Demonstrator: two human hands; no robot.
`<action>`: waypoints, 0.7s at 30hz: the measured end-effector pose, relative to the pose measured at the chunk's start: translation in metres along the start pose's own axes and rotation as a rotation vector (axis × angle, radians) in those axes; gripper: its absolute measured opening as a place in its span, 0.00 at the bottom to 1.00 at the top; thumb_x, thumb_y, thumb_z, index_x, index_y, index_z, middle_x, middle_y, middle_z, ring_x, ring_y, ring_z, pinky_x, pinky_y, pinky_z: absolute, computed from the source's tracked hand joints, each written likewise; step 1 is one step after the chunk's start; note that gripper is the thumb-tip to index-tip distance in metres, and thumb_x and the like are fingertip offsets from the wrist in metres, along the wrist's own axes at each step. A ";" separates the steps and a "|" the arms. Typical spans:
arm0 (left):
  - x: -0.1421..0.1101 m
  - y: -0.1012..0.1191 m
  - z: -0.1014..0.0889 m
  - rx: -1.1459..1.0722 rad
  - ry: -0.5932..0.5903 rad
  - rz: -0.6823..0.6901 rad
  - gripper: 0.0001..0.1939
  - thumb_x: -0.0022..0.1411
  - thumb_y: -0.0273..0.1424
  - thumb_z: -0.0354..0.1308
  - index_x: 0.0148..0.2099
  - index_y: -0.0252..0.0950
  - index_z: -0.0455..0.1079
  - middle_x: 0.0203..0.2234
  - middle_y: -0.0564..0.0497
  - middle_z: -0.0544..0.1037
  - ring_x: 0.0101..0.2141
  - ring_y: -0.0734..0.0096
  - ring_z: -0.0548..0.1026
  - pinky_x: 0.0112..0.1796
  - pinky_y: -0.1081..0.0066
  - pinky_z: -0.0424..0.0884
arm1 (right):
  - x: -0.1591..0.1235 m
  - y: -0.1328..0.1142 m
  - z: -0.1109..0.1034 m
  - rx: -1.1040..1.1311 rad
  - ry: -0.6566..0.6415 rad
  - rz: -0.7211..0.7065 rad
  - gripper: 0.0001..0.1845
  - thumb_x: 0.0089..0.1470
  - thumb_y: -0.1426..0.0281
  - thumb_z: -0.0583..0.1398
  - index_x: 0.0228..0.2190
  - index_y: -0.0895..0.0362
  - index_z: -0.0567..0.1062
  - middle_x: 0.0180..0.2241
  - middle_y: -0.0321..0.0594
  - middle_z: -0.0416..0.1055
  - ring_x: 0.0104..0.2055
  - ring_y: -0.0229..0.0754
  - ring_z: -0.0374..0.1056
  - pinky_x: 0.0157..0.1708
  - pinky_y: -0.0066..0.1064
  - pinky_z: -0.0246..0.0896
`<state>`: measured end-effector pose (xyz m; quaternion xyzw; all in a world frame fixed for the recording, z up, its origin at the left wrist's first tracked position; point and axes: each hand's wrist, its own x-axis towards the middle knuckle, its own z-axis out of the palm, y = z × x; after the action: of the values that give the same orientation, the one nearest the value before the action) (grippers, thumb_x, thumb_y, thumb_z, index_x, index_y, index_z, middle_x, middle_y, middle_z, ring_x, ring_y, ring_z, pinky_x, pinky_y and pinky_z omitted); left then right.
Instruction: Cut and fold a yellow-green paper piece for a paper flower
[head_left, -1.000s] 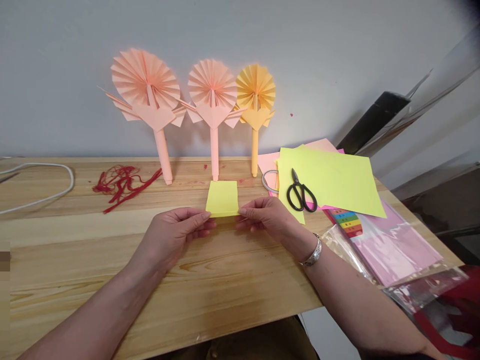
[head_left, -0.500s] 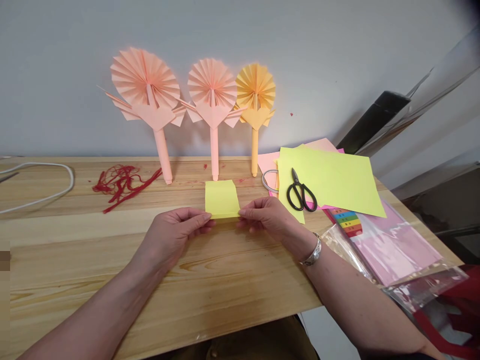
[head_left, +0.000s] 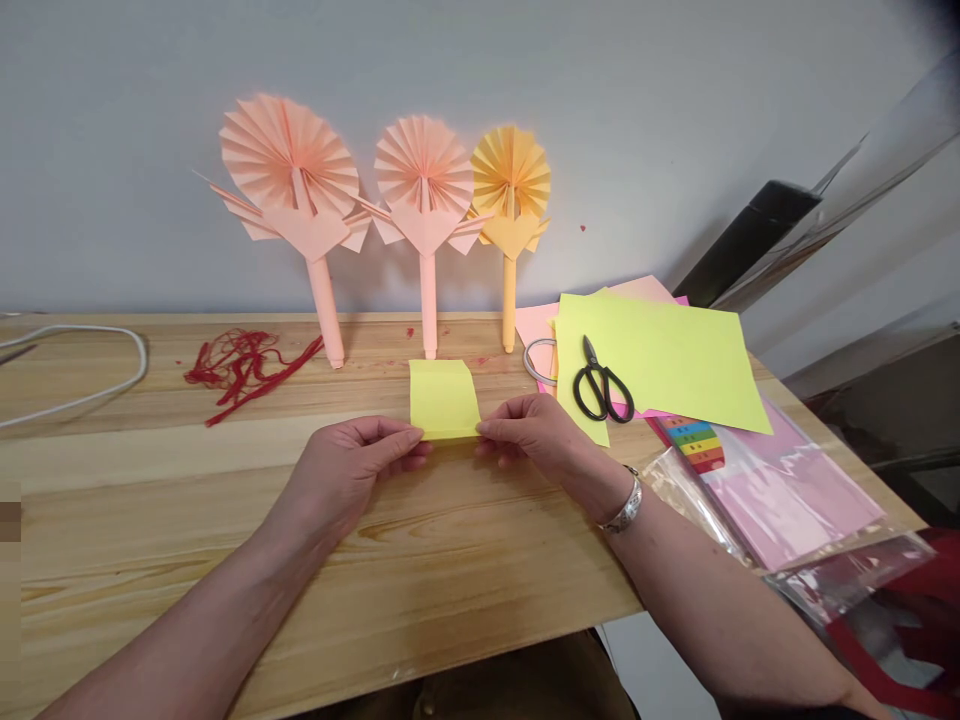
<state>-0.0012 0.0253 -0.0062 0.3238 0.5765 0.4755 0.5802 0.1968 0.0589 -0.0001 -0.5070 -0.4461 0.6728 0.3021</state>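
Note:
A small piece of yellow paper (head_left: 443, 395) is held a little above the table, its near edge folded into a narrow strip. My left hand (head_left: 360, 460) pinches the left end of that folded edge between thumb and fingers. At the right end, my right hand (head_left: 529, 432) grips the same edge in the same way. Behind the paper, two pink paper fans (head_left: 425, 190) and an orange paper fan (head_left: 511, 200) on rolled paper handles lean against the wall. Black-handled scissors (head_left: 602, 385) lie to the right of my right hand.
Under the scissors is a stack of coloured sheets, a yellow-green sheet (head_left: 667, 350) on top. Plastic-wrapped pink paper (head_left: 795, 490) lies at the table's right edge. Red thread (head_left: 251, 370) and a white cable (head_left: 90, 328) are on the left. A black cylindrical object (head_left: 765, 230) leans at the back right.
Both hands keep their pinch on the yellow paper's folded edge, almost unmoved. The paper's face tilts very slightly; everything else stays in place.

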 end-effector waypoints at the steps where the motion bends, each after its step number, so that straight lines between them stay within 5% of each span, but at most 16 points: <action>1: 0.000 0.000 0.000 0.001 0.004 0.003 0.08 0.39 0.30 0.69 0.24 0.32 0.76 0.20 0.52 0.78 0.23 0.74 0.74 0.32 0.73 0.71 | 0.000 0.000 0.000 -0.008 -0.002 -0.004 0.08 0.44 0.73 0.63 0.17 0.62 0.71 0.18 0.40 0.74 0.15 0.29 0.63 0.16 0.19 0.59; 10: 0.000 -0.004 -0.002 0.154 0.029 0.090 0.07 0.43 0.32 0.67 0.23 0.34 0.75 0.18 0.53 0.77 0.24 0.76 0.70 0.28 0.76 0.64 | 0.001 0.002 -0.001 -0.048 0.024 0.000 0.09 0.43 0.72 0.64 0.18 0.61 0.70 0.19 0.40 0.74 0.17 0.31 0.64 0.17 0.21 0.60; 21: 0.002 -0.004 0.000 0.061 -0.004 0.033 0.08 0.40 0.31 0.68 0.21 0.33 0.73 0.18 0.52 0.76 0.24 0.74 0.71 0.31 0.73 0.65 | 0.002 0.003 0.001 -0.076 0.035 -0.002 0.08 0.42 0.73 0.64 0.18 0.61 0.70 0.19 0.40 0.74 0.16 0.30 0.64 0.17 0.20 0.60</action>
<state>-0.0008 0.0260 -0.0103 0.3517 0.5842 0.4665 0.5634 0.1956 0.0590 -0.0033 -0.5293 -0.4665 0.6461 0.2911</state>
